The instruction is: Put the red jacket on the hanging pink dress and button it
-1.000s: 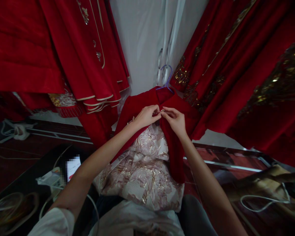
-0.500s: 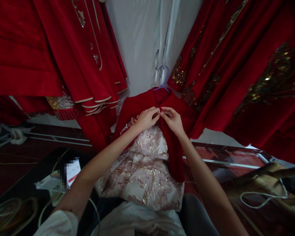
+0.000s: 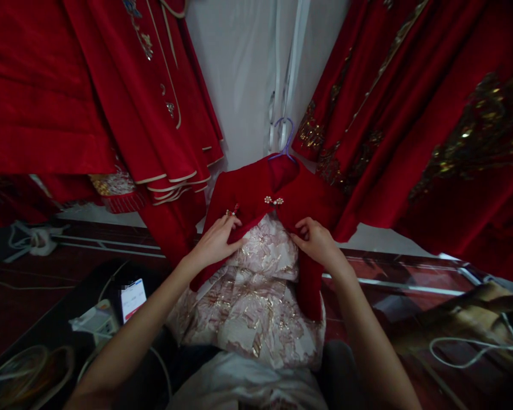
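Note:
A short red jacket [image 3: 248,185] hangs on a purple hanger [image 3: 287,139] in front of me, over a pale pink and gold floral brocade garment [image 3: 260,285]. A pearly flower-shaped clasp [image 3: 274,201] joins the jacket's fronts below the neckline. My left hand [image 3: 218,242] is closed on the left front edge, beside a beaded ornament [image 3: 232,210]. At the right front edge, my right hand [image 3: 316,242] pinches the cloth between thumb and curled fingers. The two edges spread apart below the clasp, with brocade showing between them.
Red embroidered garments [image 3: 132,114] hang at left, and others with gold sequins [image 3: 410,125] at right. A lit phone [image 3: 133,297] and a small white box [image 3: 105,320] lie on a dark surface at lower left. A white cable [image 3: 465,340] loops at lower right.
Both hands have left the neckline, where their fingertips met, and moved down and apart to the jacket's front edges. The flower clasp they covered now shows, joined.

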A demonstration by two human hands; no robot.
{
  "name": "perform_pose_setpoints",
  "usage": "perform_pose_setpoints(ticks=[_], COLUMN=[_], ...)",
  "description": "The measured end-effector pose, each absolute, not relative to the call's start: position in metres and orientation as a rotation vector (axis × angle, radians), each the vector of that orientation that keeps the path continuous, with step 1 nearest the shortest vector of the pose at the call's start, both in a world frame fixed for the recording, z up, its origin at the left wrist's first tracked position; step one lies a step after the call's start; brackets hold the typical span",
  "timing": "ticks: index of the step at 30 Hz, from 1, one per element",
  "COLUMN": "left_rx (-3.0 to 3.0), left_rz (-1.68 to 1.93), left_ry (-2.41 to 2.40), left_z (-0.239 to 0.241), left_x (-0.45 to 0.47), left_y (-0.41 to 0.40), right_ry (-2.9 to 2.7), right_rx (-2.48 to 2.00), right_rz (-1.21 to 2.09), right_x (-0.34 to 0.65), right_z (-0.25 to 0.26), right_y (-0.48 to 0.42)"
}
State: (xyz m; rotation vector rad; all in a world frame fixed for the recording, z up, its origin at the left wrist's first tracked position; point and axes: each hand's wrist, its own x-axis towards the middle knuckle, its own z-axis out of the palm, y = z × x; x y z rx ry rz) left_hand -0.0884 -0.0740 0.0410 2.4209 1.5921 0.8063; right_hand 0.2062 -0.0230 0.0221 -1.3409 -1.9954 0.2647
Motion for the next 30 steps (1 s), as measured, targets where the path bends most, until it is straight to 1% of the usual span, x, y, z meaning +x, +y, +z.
perform_pose_setpoints(ticks=[3, 7, 9, 13, 16, 18, 21, 25, 30], left_rx=[2.391, 2.395, 2.383, 2.430, 2.389, 2.273, 1.963, 1.582, 1.315], left_rz=[0.758, 0.652, 0.643, 0.701, 0.829, 0.884, 1.019, 1.266, 1.541], left_ry=[1.594, 1.551, 1.489, 1.269, 1.221, 1.183, 1.010, 0.771, 0.848], left_z=[0.025, 0.020, 0.026, 0.037, 0.028, 0.016, 0.000, -0.001, 0.004], left_x=[-0.109, -0.116, -0.110, -0.086, -0.066, -0.052, -0.032, -0.001, 0.022], left_y=[-0.077, -0.076, -0.080, -0.096, -0.104, -0.104, -0.095, -0.076, -0.059], right_ry=[-1.947, -1.845, -1.777, -1.511, -1.405, -1.477, -1.639, -1.742, -1.786], right_rx=[-1.453, -1.414, -1.306, -1.053, -0.962, -0.961, -1.028, -1.047, -0.962], right_rz=[0.292, 0.480, 0.665, 1.163, 1.359, 1.384, 1.317, 1.270, 1.196], right_x=[0.213, 0.225, 0.230, 0.235, 0.230, 0.223, 0.210, 0.199, 0.199], right_z=[0.026, 0.030, 0.035, 0.047, 0.056, 0.060, 0.062, 0.058, 0.055], right_y=[-0.024, -0.018, -0.017, -0.027, -0.038, -0.043, -0.046, -0.045, -0.045])
